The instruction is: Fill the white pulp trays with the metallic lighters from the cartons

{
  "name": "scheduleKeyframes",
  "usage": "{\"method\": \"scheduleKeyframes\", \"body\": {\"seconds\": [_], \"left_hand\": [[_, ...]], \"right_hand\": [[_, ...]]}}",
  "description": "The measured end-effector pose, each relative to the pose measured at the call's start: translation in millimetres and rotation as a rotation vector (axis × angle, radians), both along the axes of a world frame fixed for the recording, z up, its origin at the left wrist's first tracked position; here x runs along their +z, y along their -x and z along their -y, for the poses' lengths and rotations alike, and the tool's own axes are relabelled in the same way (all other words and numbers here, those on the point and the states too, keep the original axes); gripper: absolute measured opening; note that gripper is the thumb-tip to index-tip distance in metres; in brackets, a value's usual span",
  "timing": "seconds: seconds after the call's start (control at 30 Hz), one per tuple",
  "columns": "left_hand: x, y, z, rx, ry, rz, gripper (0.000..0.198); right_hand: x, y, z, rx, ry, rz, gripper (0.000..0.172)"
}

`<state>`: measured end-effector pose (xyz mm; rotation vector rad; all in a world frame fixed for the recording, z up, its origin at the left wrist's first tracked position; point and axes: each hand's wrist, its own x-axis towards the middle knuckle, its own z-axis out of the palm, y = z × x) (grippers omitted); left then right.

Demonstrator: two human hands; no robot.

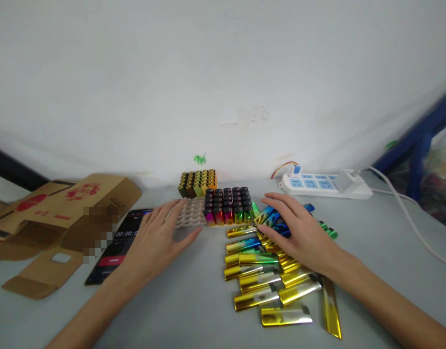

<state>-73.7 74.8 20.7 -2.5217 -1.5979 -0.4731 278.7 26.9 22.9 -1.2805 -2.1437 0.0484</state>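
My left hand [159,237] is open, thumb held apart, at the left side of a pale tray [189,213] with rows of round hollows. Standing in rows at the tray's right side are lighters [228,215] with black tops and shiny coloured bodies. Over a loose heap to the right, my right hand [299,232] has its fingers stretched and its thumb apart. Blue-and-gold metallic cases [270,218] lie between and beneath those fingers. Shiny gold and silver lighter-shaped cases [259,281] spread toward the front; the right hand hides part of the heap.
Behind the tray stands a block of gold-and-black lighters [197,183]. An open cardboard box [73,203] and a phone [112,261] showing a timer lie at the left. Along the wall at the right is a white power strip [325,186] with a trailing cable [408,218].
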Motion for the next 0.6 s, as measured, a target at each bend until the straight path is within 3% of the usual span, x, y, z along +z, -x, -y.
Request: {"method": "scheduleKeyframes", "body": {"seconds": [0.1,0.2,0.33,0.4,0.5,0.6], "left_hand": [[6.9,-8,-8,-0.071,0.034,0.135,0.089],[11.8,-21,-20,-0.182,0.096,0.2,0.103],[13.8,-34,-34,-0.259,0.137,0.24,0.116],[13.8,-36,-35,-0.253,0.119,0.244,0.116],[12.9,-35,-33,-0.19,0.053,0.225,0.112],[9.6,-34,-33,-0.186,0.058,0.207,0.113]], "right_hand": [[8.8,0,5,0.055,-0.037,0.036,0.047],[29.6,-2,14,0.148,0.018,0.023,0.035],[64.1,-24,41,0.172,0.334,0.007,0.025],[70.8,-46,64,0.168,0.502,0.017,0.021],[57.8,-83,102,0.125,0.753,0.067,0.013],[32.4,-103,127,0.023,0.803,0.064,0.002]]}}
